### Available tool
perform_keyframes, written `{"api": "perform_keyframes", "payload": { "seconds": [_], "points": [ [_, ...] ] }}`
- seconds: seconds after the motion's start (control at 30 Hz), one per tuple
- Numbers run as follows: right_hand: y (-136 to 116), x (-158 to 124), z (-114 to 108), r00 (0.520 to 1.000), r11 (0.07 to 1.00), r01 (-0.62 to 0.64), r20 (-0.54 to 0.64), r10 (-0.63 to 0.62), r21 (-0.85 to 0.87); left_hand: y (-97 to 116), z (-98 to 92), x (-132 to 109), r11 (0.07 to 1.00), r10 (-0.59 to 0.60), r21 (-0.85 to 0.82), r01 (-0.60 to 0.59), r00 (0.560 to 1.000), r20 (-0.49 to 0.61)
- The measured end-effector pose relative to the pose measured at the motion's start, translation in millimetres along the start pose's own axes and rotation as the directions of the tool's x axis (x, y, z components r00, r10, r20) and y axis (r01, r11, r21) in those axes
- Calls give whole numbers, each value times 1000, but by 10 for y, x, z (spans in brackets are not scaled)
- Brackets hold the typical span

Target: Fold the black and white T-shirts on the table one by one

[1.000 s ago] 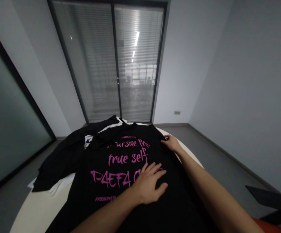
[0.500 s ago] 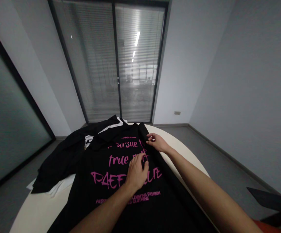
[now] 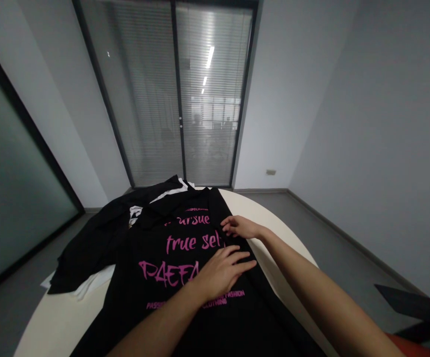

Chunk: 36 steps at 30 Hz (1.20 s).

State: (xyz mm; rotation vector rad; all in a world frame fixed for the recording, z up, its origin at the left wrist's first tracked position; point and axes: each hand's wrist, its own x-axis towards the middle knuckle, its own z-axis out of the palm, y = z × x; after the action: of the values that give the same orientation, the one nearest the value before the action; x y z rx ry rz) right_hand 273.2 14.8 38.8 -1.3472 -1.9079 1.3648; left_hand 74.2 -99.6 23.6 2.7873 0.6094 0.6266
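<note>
Since the half-second before, our left hand (image 3: 222,272) had slid nearer and lay open, palm flat on the black cotton T-shirt with pink lettering (image 3: 144,302), which was spread on the round white counter (image 3: 51,325). Beyond, our right hand (image 3: 239,227) touched the shirt's folded edge with curled fingers; we could not tell whether it gripped. Farthest lay a heap of black and white garments (image 3: 96,238).

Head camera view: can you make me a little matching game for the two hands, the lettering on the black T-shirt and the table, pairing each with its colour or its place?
Things:
1. left hand
2. right hand
3. lettering
4. table

Colour or place:
A. cream-coloured
B. pink
C. flat, palm down, on the print of the T-shirt
D. fingers at the T-shirt's right-hand edge, farther from the camera

Pairs: 1-C, 2-D, 3-B, 4-A.
</note>
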Motion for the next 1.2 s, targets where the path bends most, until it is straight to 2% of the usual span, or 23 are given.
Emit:
{"api": "perform_keyframes", "payload": {
  "seconds": [0.17, 0.33, 0.43, 0.57, 0.7, 0.83, 0.9, 1.0, 1.1, 1.2],
  "points": [
    [85, -68, -24, 993, 990, 69, 82, -80, 122, 32, -11, 47, 998, 55, 39, -58, 996, 74],
    [136, -88, -38, 990, 990, 96, 93, -106, 99, 124, -104, 27, 992, 129, -22, -127, 983, 128],
    [180, -95, -31, 987, 987, 136, 77, -143, 83, 245, -168, 23, 987, 156, 15, -162, 969, 192],
    [252, -104, 2, 974, 975, 219, 48, -221, 36, 437, -131, 31, 958, 268, 38, -285, 933, 241],
    [298, -120, 39, 962, 962, 272, 36, -271, -31, 585, -77, -3, 947, 313, -22, -321, 904, 290],
    [258, -131, 84, 960, 946, 270, -23, -279, -177, 630, -180, -88, 935, 349, -38, -353, 897, 270],
    [200, -134, 118, 949, 905, 291, -25, -314, -310, 627, -244, -139, 935, 353, -56, -351, 896, 269],
    [85, -143, 192, 925, 759, 325, 24, -378, -564, 615, -234, -229, 929, 368, -64, -365, 889, 273],
    [-47, -159, 286, 933, 592, 280, 68, -354, -756, 611, -69, -322, 889, 457, -71, -453, 860, 227],
    [-192, -181, 369, 956, 513, 198, 49, -289, -835, 628, 122, -384, 848, 530, -106, -520, 820, 217]
  ]
}}
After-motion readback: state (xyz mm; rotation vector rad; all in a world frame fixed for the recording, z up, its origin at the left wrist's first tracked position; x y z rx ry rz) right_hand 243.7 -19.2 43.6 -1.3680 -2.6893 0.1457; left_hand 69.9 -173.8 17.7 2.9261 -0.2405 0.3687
